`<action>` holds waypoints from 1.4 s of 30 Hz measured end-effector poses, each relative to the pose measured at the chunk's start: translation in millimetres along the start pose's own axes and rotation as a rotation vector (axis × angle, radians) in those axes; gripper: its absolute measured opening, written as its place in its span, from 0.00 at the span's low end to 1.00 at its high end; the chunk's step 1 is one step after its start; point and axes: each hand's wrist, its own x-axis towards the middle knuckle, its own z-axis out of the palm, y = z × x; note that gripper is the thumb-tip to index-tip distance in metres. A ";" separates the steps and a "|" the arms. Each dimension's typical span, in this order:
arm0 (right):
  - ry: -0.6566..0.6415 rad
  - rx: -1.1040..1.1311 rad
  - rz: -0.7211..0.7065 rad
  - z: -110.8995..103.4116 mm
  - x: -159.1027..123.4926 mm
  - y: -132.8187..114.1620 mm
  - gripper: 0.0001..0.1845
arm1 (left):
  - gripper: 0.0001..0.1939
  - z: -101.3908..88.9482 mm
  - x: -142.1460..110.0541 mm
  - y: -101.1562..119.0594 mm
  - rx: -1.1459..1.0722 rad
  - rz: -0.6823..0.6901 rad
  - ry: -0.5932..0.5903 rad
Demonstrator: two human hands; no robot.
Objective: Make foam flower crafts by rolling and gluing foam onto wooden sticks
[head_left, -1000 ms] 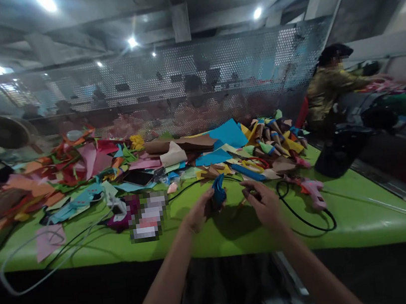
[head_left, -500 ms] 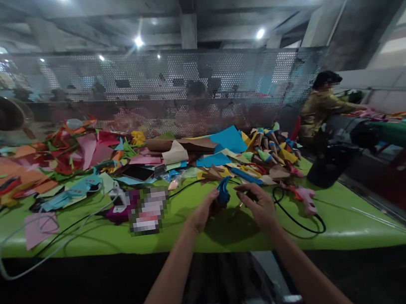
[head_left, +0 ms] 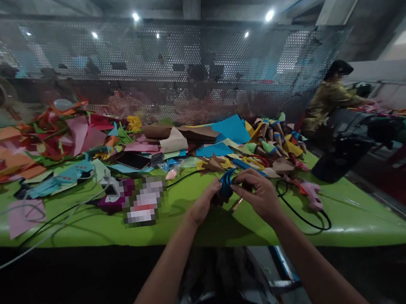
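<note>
A small bundle of curled blue felt strips (head_left: 227, 183), darker underneath, is held above the green table (head_left: 194, 226). My left hand (head_left: 206, 203) is closed around its left side. With thumb and forefinger, my right hand (head_left: 259, 195) pinches the right edge of the felt. A thin stick with a pale, coppery shine (head_left: 237, 204) sticks out below my right palm; whether the fingers grip it is hidden. To the right of that hand lies a pink glue gun (head_left: 312, 195) with a black cord.
Felt sheets and scraps (head_left: 83, 133) heap along the back, with brown and blue cone-shaped pieces (head_left: 272, 137) at the right. A phone (head_left: 133, 160), a blurred-out device (head_left: 145, 203) and a purple power strip (head_left: 116, 197) with cables lie left. A co-worker (head_left: 331, 96) stands beyond.
My right hand has moved left to the blue felt and now pinches its edge; before, it was apart from it. The view has tilted down slightly.
</note>
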 end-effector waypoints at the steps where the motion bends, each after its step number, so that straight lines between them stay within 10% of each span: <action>1: -0.003 -0.006 -0.002 -0.2 0.5 0.2 0.03 | 0.21 0.0 0.0 -0.2 0.023 0.004 0.000; 42: 0.051 -0.458 -0.096 6.3 -7.0 -25.9 0.03 | 0.20 -9.1 8.2 -13.4 0.263 0.071 0.013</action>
